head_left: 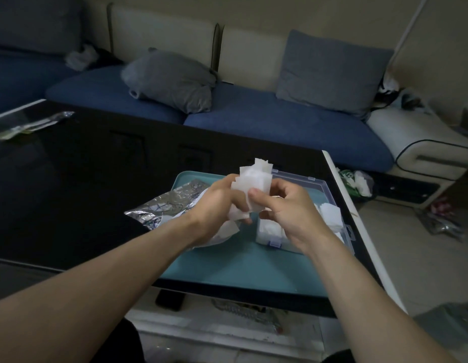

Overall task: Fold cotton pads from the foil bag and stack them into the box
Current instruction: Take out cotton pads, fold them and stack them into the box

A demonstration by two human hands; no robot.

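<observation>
Cotton pads [255, 179], a small white bundle of them, stood upright between your two hands, long axis running up and away from you, above the teal tray [235, 268]. Your left hand [214, 205] was closed round the bundle's left side and lower end. Your right hand [288, 210] pinched its near face, thumb on the front and fingers curled behind. The clear plastic box [332, 231] lay open just below and to the right of your hands, with white pads already inside. That put your right hand nearer the box, so I judge the stacking move would have gone down and rightward from there. The foil bag [172, 205] lay crumpled to the left, partly under your left wrist.
</observation>
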